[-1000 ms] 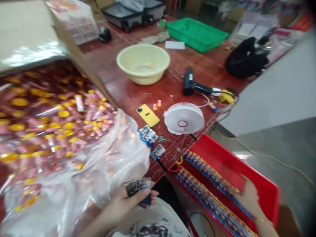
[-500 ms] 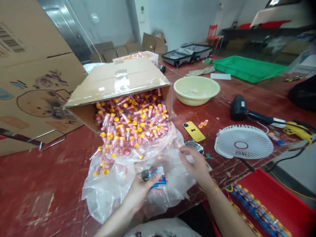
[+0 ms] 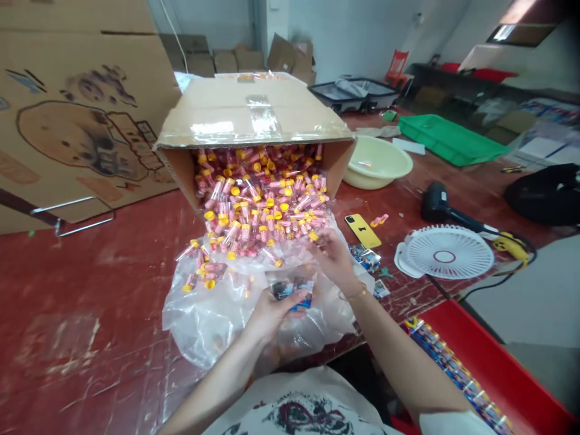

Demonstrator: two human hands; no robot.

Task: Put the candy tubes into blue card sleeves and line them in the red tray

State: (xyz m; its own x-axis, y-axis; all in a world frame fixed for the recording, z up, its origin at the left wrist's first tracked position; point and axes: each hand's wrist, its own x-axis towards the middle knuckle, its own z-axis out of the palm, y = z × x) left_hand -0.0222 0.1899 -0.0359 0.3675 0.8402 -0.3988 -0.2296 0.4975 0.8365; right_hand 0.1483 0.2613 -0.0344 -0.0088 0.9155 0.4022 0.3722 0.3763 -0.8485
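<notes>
A cardboard box [image 3: 254,118] lies on its side on the red table [image 3: 90,302], spilling several small clear tubes with yellow caps [image 3: 258,205] onto a clear plastic bag [image 3: 217,314]. My left hand [image 3: 272,314] is closed round a small stack of printed cards [image 3: 292,290] just in front of the bag. My right hand [image 3: 333,257] reaches to the edge of the tube pile, fingers curled and blurred; whether it holds anything does not show.
A yellow phone [image 3: 363,231], loose cards [image 3: 366,258], a white fan [image 3: 444,252], a black hair dryer [image 3: 437,202], a cream basin [image 3: 378,162] and a green tray [image 3: 446,139] sit at right. A red crate [image 3: 498,368] with card rows stands at lower right. A big carton [image 3: 77,115] stands at left.
My right hand left the red crate, came back over the table and now reaches the tubes. The view swung left and up onto the box. My left hand kept the cards.
</notes>
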